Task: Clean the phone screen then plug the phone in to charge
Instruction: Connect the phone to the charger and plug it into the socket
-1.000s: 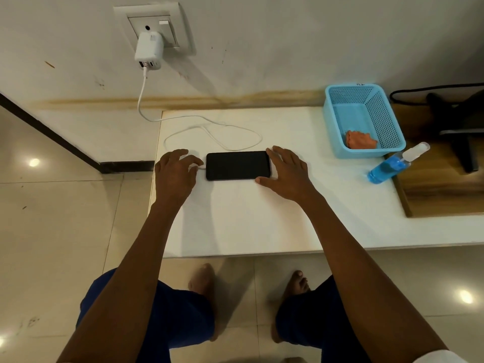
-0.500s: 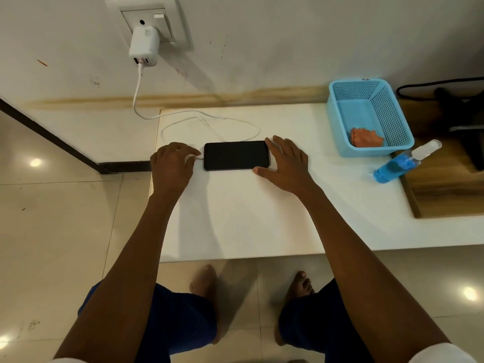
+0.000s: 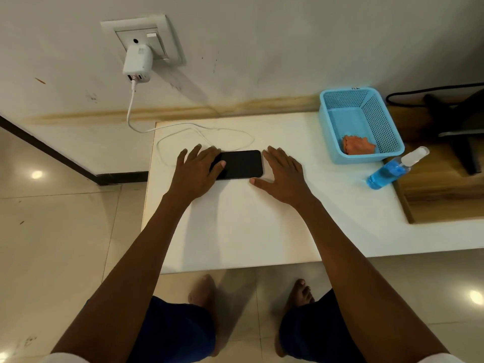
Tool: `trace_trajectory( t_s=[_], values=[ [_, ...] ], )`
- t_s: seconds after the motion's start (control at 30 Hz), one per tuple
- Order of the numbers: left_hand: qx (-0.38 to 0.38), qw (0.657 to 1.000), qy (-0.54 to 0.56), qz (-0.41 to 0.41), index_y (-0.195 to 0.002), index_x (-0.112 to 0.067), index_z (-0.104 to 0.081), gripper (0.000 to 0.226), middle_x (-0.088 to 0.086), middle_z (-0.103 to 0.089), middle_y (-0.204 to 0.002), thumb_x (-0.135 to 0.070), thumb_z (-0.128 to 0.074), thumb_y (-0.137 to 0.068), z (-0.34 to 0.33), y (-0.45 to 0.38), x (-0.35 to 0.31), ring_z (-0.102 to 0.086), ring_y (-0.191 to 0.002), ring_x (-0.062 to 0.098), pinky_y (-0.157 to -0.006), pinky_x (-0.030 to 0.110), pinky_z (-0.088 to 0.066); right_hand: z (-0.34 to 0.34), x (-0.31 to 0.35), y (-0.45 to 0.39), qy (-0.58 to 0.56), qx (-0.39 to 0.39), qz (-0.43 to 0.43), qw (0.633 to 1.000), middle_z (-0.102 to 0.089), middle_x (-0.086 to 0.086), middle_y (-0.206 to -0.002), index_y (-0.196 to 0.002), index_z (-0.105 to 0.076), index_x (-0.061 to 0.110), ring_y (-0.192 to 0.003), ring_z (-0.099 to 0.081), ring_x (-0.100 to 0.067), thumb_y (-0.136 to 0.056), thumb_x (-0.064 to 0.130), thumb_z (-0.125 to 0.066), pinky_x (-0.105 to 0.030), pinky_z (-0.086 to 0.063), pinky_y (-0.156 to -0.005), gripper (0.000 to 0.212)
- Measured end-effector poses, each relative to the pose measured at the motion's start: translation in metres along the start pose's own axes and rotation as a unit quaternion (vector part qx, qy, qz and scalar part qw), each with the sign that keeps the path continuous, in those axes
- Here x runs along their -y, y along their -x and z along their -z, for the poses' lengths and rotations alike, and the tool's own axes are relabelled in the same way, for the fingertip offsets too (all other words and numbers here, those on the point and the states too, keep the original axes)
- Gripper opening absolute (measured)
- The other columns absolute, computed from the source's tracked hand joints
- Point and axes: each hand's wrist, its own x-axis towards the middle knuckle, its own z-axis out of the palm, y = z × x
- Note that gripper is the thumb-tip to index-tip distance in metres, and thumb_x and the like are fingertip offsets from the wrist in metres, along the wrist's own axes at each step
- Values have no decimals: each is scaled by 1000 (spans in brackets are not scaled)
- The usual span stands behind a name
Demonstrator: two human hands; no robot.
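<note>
Head view, sole view on record. Phone [image 3: 239, 164]: black, screen dark, lying flat and lengthwise on the white table [image 3: 235, 231], between both hands. Left hand [image 3: 195, 170]: fingers spread and straight, laid over the phone's left end, thumb on the glass; grips nothing. Right hand [image 3: 281, 174]: flat on the table, fingers extended, just beside the phone's right end; holds nothing. Cable [image 3: 199, 131]: white, looping across the table from the charger [image 3: 137, 62] in the wall socket [image 3: 142, 39] toward the phone's left end; plug tip hidden under the left hand, so seating cannot be told. Basket [image 3: 366, 121]: blue, holding an orange cloth [image 3: 357, 145]; spray bottle [image 3: 392, 170] of blue liquid lying beside it. Step in hand, judged: confirming the connector; advisable to brace the phone with the right hand, press the plug straight in, avoid smearing the glass, then watch for the screen to light.
</note>
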Motion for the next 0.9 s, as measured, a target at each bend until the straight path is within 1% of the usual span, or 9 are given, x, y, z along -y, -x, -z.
trace_trajectory(
  t_s=[0.17, 0.33, 0.43, 0.53, 0.63, 0.73, 0.8, 0.83, 0.9],
  values=[
    [-4, 1000, -8, 4, -140, -26, -50, 50, -7, -44, -152, -51, -27, -104, 0, -19, -8, -31, -146, 23, -118, 47, -16, -2, -2, -2, -11, 2, -3, 1000, -16, 6, -165, -156, -25, 25, -153, -8, -15, -88, 71, -50, -38, -7, -121, 85],
    [-1, 1000, 4, 0, -133, -24, -57, 49, -7, -54, -143, -51, -28, -103, 9, -33, -15, -39, -140, 23, -116, 48, -24, -3, -5, -4, -14, 5, 0, 1000, -17, 5, -165, -156, -24, 25, -153, -9, -15, -87, 73, -48, -40, -9, -121, 87],
    [-11, 1000, 12, -11, -130, -21, -59, 46, -4, -58, -139, -47, -31, -104, 16, -28, -17, -46, -134, 24, -110, 48, -33, -4, -6, -4, -20, 0, 2, 1000, -19, 5, -165, -156, -25, 24, -153, -11, -16, -87, 73, -48, -40, -11, -121, 87],
    [-56, 997, 32, -35, -127, -14, -63, 38, 2, -65, -130, -37, -42, -104, 24, -8, -17, -56, -122, 26, -100, 46, -41, -2, -5, -3, -42, 8, 3, 999, -21, 4, -164, -155, -26, 24, -153, -13, -17, -88, 70, -50, -42, -12, -121, 85],
    [-102, 991, 74, -45, -122, -9, -67, 30, 8, -71, -115, -25, -55, -99, 28, 24, -19, -65, -105, 26, -93, 40, -48, 6, -5, 2, -85, -21, 14, 996, -39, -2, -157, -150, -39, 19, -146, -32, -21, -92, 59, -57, -39, -26, -119, 73],
    [-130, 980, 143, -40, -116, -11, -70, 24, 5, -73, -110, -21, -60, -97, 29, 55, -33, -68, -94, 20, -85, 31, -52, 16, -6, 12, -136, -43, 1, 990, -57, 0, -140, -139, -54, 21, -130, -50, -19, -95, 48, -58, -32, -36, -109, 52],
    [-123, 976, 177, -28, -113, -16, -72, 21, -1, -73, -112, -24, -60, -97, 28, 69, -47, -65, -91, 9, -81, 15, -46, 25, -10, 21, -149, -40, -21, 988, -65, 5, -129, -130, -63, 26, -119, -58, -16, -97, 47, -55, -26, -39, -100, 39],
    [-119, 975, 188, -23, -112, -18, -72, 20, -4, -72, -112, -25, -60, -97, 27, 75, -56, -64, -90, 6, -79, 11, -42, 30, -12, 27, -155, -38, -33, 987, -68, 8, -123, -124, -66, 28, -113, -61, -13, -97, 47, -54, -24, -41, -96, 35],
    [-111, 973, 201, -25, -110, -21, -71, 18, -7, -72, -111, -25, -60, -97, 22, 84, -75, -64, -95, 9, -80, 15, -41, 44, -20, 40, -189, -29, -59, 980, -72, 16, -107, -109, -71, 34, -98, -67, -9, -96, 47, -56, -24, -47, -88, 23]
  ],
)
